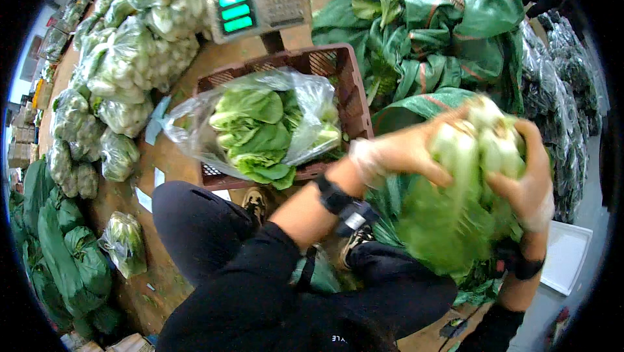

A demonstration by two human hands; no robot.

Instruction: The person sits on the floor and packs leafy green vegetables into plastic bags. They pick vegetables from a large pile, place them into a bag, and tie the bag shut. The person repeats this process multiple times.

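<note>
My left hand and my right hand grip pale-stemmed leafy green heads between them, at the right. Their cut bases point away from me, and the blurred leaves hang towards me. At the centre, a brown plastic crate contains a clear plastic bag. More leafy green heads lie in that bag, with some leaves spilling over the crate's near rim. Under my hands lies a green woven sack, partly hidden by the greens.
A digital scale display on a post stands behind the crate. Many bagged vegetables are piled at the left. Green sacks occupy the far right, near dark bagged stacks. A white tray lies at right; one bagged bundle lies left.
</note>
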